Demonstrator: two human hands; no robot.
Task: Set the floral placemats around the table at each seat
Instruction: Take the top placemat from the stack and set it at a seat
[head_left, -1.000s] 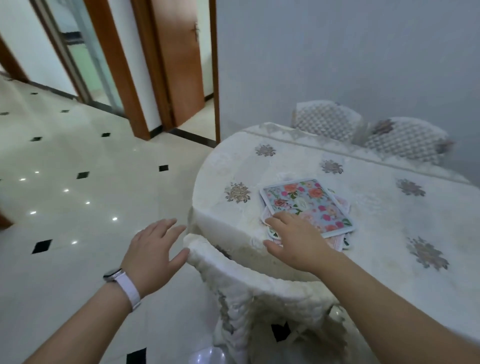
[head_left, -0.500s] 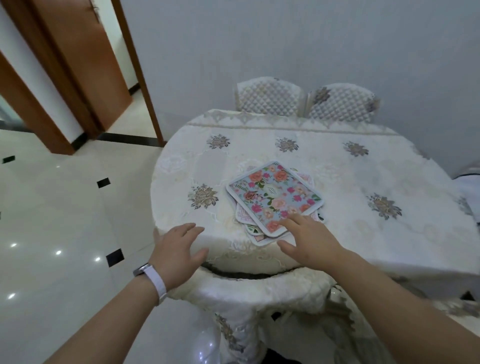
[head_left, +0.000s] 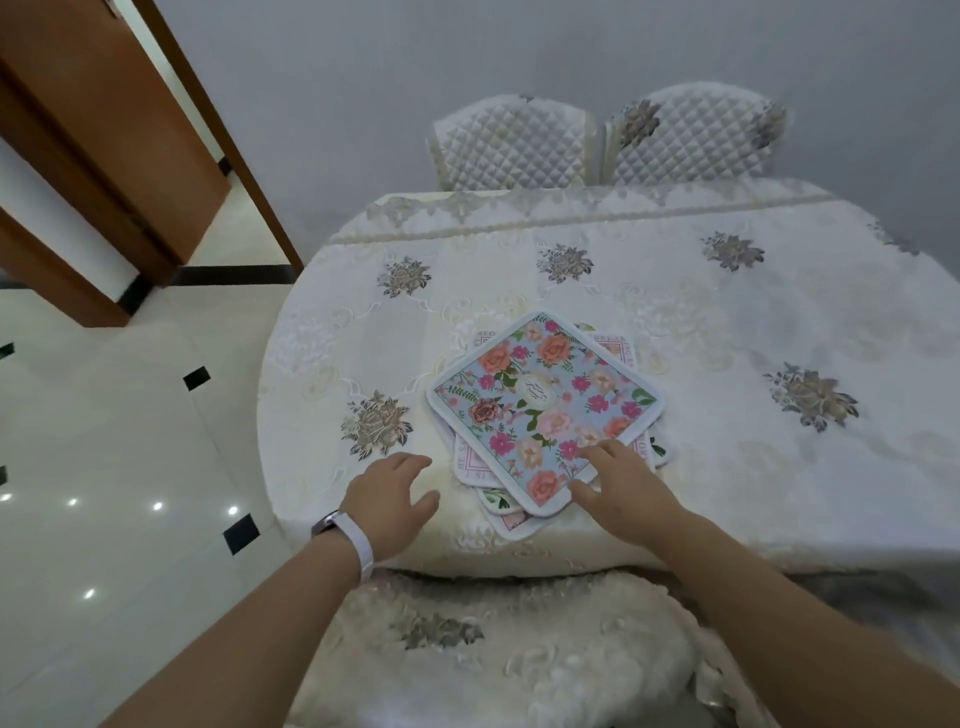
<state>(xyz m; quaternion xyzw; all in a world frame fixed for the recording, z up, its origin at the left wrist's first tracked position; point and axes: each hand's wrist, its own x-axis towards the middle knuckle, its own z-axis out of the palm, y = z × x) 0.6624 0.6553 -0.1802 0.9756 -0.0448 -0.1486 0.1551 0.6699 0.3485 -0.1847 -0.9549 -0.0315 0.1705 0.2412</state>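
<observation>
- A wooden door frame (head_left: 104, 171) stands at the far left above the glossy tiled floor (head_left: 104, 441). It takes up less of the view than a second ago, because the head has turned to face the desk (head_left: 753, 322).
- The left hand (head_left: 389, 493), with a white wristband (head_left: 361, 548), is over the desk's near edge just left of the mats. Its fingers (head_left: 410, 462) are loosely spread and hold nothing. Half a second ago it was on the back of the near chair (head_left: 493, 649).
- The stack of floral placemats (head_left: 545, 405) lies fanned unevenly on the tablecloth near the front edge. It is undivided and sits where it did before.
- The right hand (head_left: 623, 483) stays at the stack's near right edge. Its fingers (head_left: 595, 453) lie fairly straight on the top mat and the thumb is against the rim, with no closed grip.
- Two quilted chairs (head_left: 691, 135) stand side by side at the far side of the desk.
</observation>
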